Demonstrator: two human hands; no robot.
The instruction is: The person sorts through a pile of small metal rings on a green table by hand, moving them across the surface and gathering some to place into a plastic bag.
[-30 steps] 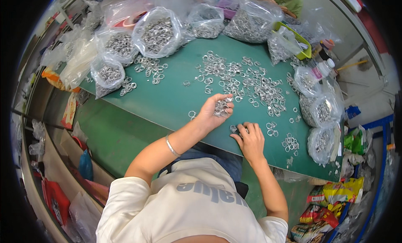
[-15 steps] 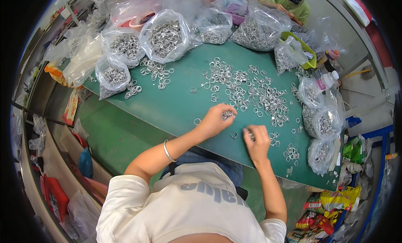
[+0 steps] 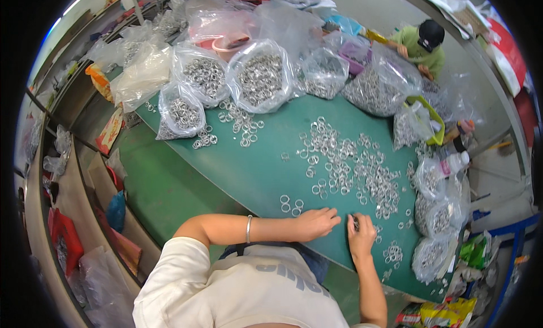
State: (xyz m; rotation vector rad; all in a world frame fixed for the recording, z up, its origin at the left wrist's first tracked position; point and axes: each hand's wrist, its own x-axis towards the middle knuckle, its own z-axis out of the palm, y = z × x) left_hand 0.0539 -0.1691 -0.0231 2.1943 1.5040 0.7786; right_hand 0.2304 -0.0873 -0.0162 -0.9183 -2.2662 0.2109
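Note:
Silver metal rings (image 3: 339, 164) lie spread in a loose pile on the green table, beyond my hands. My left hand (image 3: 317, 224) is low over the table's near edge, its fingers curled together; what they hold, if anything, is hidden. Close by on the right, my right hand (image 3: 363, 237) is closed around several metal rings (image 3: 355, 222), which show dark between thumb and fingers. A few separate rings (image 3: 291, 205) rest on the table just beyond my left wrist. Beside my right hand lies a small cluster of rings (image 3: 392, 252).
Clear plastic bags full of rings (image 3: 260, 79) line the table's far side. More ring-filled bags (image 3: 431, 254) stand along the right edge, near a white-capped bottle (image 3: 455, 163) and a yellow-green basket (image 3: 435, 124). Another person (image 3: 421, 48) in a green shirt works at the far right.
The view has shifted, so the table sits lower. My left hand has turned and no longer shows the rings seen in it. More rings lie beyond my left wrist, where one lay before.

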